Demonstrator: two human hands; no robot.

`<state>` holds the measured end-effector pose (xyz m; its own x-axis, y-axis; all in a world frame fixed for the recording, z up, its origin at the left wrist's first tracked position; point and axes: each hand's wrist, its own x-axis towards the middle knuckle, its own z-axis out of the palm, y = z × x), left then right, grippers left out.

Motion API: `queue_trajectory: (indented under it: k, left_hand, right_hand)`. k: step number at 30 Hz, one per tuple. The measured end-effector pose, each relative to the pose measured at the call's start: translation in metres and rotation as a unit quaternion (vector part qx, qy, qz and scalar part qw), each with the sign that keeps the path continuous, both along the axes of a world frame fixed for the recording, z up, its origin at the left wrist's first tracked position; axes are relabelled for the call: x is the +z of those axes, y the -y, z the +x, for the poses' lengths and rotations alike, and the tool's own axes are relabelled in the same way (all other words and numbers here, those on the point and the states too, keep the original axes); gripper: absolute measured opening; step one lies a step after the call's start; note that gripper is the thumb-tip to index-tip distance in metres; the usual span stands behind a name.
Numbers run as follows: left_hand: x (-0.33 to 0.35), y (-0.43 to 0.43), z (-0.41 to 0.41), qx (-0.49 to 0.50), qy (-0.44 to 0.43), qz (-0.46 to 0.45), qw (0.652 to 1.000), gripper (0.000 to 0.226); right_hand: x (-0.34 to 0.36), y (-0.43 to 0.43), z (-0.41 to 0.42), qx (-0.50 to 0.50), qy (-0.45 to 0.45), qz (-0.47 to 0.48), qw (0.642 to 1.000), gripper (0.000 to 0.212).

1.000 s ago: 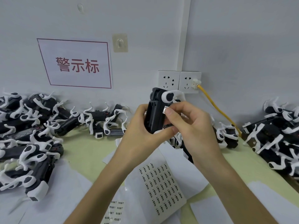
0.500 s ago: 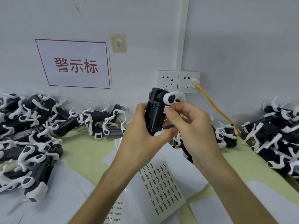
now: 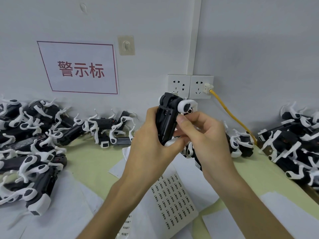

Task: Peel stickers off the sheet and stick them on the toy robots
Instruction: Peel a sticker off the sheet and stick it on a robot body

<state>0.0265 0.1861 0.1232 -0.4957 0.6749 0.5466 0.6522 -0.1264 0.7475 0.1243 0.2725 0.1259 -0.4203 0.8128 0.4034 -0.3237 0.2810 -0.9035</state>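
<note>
**Black-and-white plastic toy robot (image 3: 166, 123) held upright in the left grip (image 3: 151, 144) and right grip (image 3: 207, 140)**

Below the grips, nearest the person, a white sticker sheet (image 3: 174, 199) printed with rows of small black labels lies flat on the pale green worktop (image 3: 89, 161). Loose white paper sheets (image 3: 60, 213) lie around it.

Above the sheet, the left grip is clenched round the toy robot's black body from the left, with its thumb across the white lower end. The right grip pinches the robot's right edge, thumb pressed to the side just under a rounded white part. Whether a sticker lies under that thumb cannot be told.

Left of the grips sprawls a heap of black-and-white robots (image 3: 34, 135), and a second heap (image 3: 296, 144) lies to their right. A few more robots (image 3: 241, 144) sit just behind the right grip.

Beyond the grips, on the grey wall, are two white sockets (image 3: 189, 86). A yellow cable (image 3: 229, 112) is plugged into the right-hand one. Farther up and left hang a white sign with red characters (image 3: 81, 69) and a clear stick-on hook (image 3: 126, 45).
</note>
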Motion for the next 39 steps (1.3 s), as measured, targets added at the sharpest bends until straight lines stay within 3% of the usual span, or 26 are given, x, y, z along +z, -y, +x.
queue_trajectory:
  k: [8, 12, 14, 19, 24, 28, 39]
  left_hand:
    - [-0.001, 0.0, -0.001, 0.011, -0.02, -0.021, 1.0, 0.053]
    - [0.002, 0.001, 0.001, -0.016, 0.032, -0.008, 0.999, 0.049]
    - [0.003, 0.001, 0.002, -0.042, 0.083, -0.016, 0.995, 0.045]
    - [0.008, 0.003, -0.003, -0.1, 0.16, -0.045, 0.981, 0.038]
    - [0.009, 0.006, -0.004, -0.13, 0.154, -0.072, 0.977, 0.039]
    - [0.01, 0.009, -0.007, -0.159, 0.139, -0.085, 0.974, 0.043]
    - [0.016, 0.014, -0.011, -0.199, 0.154, -0.093, 0.963, 0.039]
  right_hand:
    - [-0.002, -0.007, 0.003, 0.07, 0.007, -0.081, 0.994, 0.023]
    - [-0.001, -0.004, 0.001, 0.104, 0.035, -0.073, 0.991, 0.041]
    - [0.0, -0.003, 0.001, 0.144, 0.036, -0.074, 0.986, 0.038]
    - [0.003, -0.005, 0.005, 0.161, 0.039, -0.037, 0.986, 0.044]
    - [0.003, -0.006, 0.005, 0.151, 0.026, 0.039, 0.987, 0.05]
    - [0.001, -0.007, 0.006, 0.126, 0.026, 0.085, 0.988, 0.04]
    - [-0.002, -0.012, 0.005, 0.181, -0.022, 0.067, 0.981, 0.044]
